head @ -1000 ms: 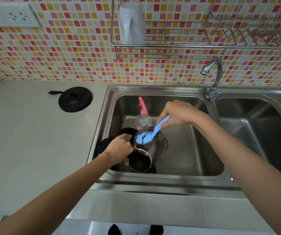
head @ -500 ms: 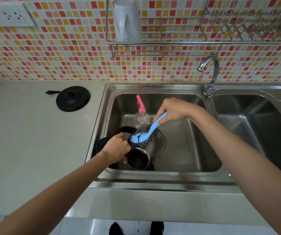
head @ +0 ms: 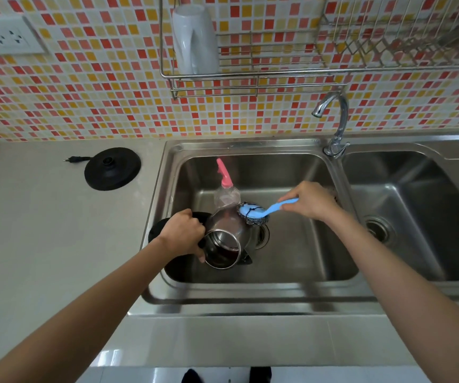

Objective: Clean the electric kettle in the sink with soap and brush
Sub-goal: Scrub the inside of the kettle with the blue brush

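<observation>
While the left hand (head: pixel 185 233) is clamped around the black handle of the kettle (head: pixel 227 236), the steel body lies tipped on its side in the left basin of the sink (head: pixel 250 146), its open mouth turned toward the person. The right hand (head: pixel 310 201) is closed on the blue handle of the brush (head: pixel 260 211), whose head, wrapped in dark wire scrub, presses against the far end of the kettle's body. Just behind the kettle stands a clear soap bottle (head: pixel 226 189) with a pink nozzle, touching or nearly touching it; which, I cannot tell. The tap (head: pixel 333 120) rises between the two basins. On the surface (head: pixel 43 230) to the left of the sink sits the round black kettle base (head: pixel 112 169), well apart from the kettle, its plug lying beside it. A white cup (head: pixel 193 40) hangs upside down in the wire rack (head: pixel 250 78) on the tiled wall.
</observation>
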